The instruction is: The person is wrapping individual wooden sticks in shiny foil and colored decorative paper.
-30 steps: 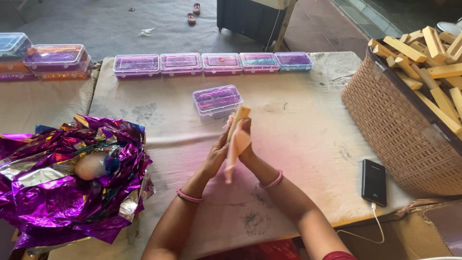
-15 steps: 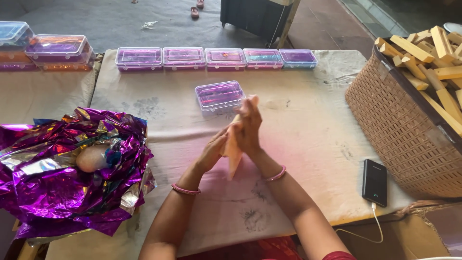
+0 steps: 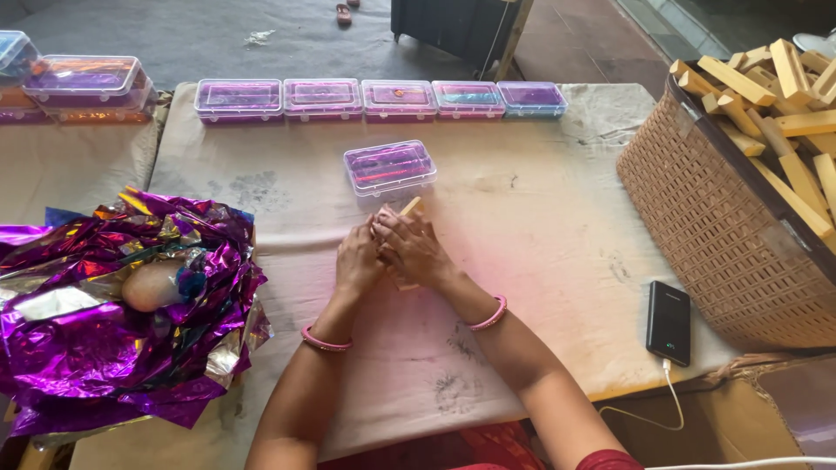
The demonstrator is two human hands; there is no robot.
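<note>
Left hand: your left hand [image 3: 359,259] is curled closed against one side of a small wooden stick [image 3: 409,207], pressed up to your other hand at the middle of the table.
Right hand: your right hand [image 3: 416,248] is folded over the same stick from the other side, fingers bent around it, so both of your hands have hold of it together.
Wooden stick: only its pale tip pokes out above your knuckles, tilted toward the far right; the rest is hidden inside your grip, so you cannot tell its full shape.
Wrists: you wear a pink bangle [image 3: 326,341] on the left wrist and another pink bangle [image 3: 488,317] on the right.
Nearest box: a clear plastic box [image 3: 389,167] with purple and pink contents sits just beyond your hands, lid shut, apart from them.
Far row: five more clear lidded boxes [image 3: 380,97] stand side by side along the far edge of the table.
Table: the cloth-covered table [image 3: 540,209] is pale and stained under your forearms.
To your left: a heap of crumpled purple foil [image 3: 104,331] lies near your left elbow, with a rounded pale object nested in it.
To your right: a woven basket [image 3: 723,235] piled with wooden blocks [image 3: 775,87] stands well apart from your hands.
Near the basket: a black power bank [image 3: 669,322] lies flat beside its base, with a white cable [image 3: 649,418] running off the near edge.
</note>
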